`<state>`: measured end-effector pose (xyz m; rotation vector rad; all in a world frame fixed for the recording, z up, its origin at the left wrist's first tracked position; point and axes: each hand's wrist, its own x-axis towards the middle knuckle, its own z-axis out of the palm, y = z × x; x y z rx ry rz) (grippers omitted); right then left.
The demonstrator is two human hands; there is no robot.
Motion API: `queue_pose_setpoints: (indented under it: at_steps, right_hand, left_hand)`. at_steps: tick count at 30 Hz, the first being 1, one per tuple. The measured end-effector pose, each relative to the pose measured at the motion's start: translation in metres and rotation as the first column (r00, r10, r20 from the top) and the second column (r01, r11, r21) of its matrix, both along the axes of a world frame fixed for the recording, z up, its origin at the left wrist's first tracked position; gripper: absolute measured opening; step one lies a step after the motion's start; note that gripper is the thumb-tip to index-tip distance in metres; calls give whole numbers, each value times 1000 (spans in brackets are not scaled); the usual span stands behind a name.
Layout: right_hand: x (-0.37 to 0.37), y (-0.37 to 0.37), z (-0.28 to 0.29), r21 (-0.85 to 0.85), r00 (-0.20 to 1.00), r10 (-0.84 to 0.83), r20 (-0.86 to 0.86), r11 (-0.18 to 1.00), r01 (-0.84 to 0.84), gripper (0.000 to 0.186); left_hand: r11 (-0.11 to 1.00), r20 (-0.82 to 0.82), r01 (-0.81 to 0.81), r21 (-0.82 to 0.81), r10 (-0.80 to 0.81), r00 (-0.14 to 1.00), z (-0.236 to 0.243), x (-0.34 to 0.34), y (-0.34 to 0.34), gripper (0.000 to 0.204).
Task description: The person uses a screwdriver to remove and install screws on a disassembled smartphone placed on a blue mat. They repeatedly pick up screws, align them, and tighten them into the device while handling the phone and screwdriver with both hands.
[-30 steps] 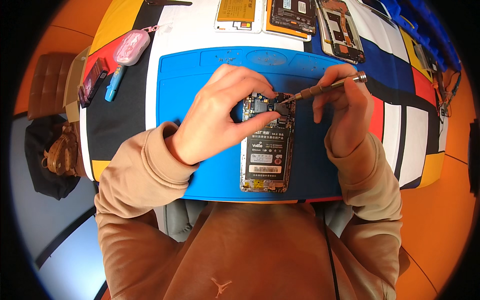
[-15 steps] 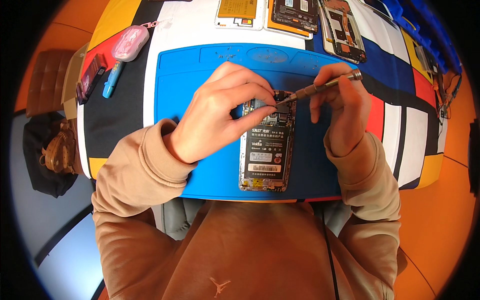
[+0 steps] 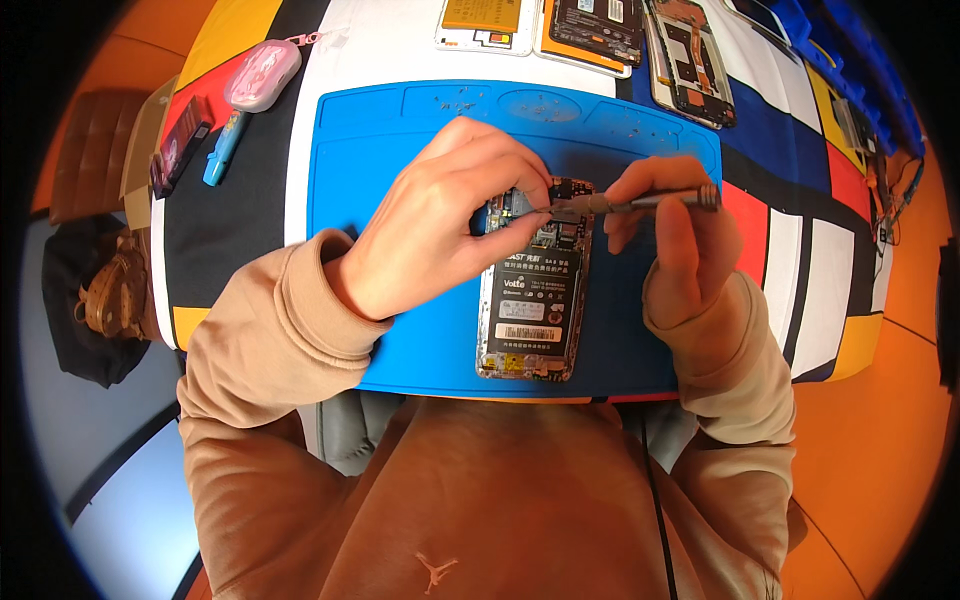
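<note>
Screwdriver (image 3: pixel 640 202) in right hand (image 3: pixel 692 240), less slanted than before

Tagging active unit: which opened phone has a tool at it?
Phone on the blue mat, slim tool pointing at its upper end; the other opened phones lie farther off, untouched.

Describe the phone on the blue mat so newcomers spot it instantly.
Start at the large blue mat. On it, partly under the left hand, lies an opened phone with a black battery. Unlike the phone parts beyond the mat, it alone lies on the blue.
</note>
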<state>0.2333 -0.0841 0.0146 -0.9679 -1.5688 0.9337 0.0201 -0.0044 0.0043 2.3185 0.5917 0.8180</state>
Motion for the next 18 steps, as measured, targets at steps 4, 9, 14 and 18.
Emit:
queue_pose_setpoints:
  at_steps: [4,9,14,18]
  right_hand:
    - [-4,-3,-4,112,995,-68,79,992,59,33]
    - [-1,-3,-4,143,989,-66,133,989,47,32]
    - [0,-3,-3,180,988,-83,127,982,60,33]
    - [3,-1,-2,188,983,-74,168,981,42,28]
  left_hand:
    - [1000,-13,-5,-6,5,1000,1,-1,-1,19]
    - [1000,-9,-1,13,1,1000,1,0,-1,19]
    - [1000,-10,0,20,0,1000,0,0,-1,18]
    - [1000,-14,2,9,-2,1000,0,-1,0,18]
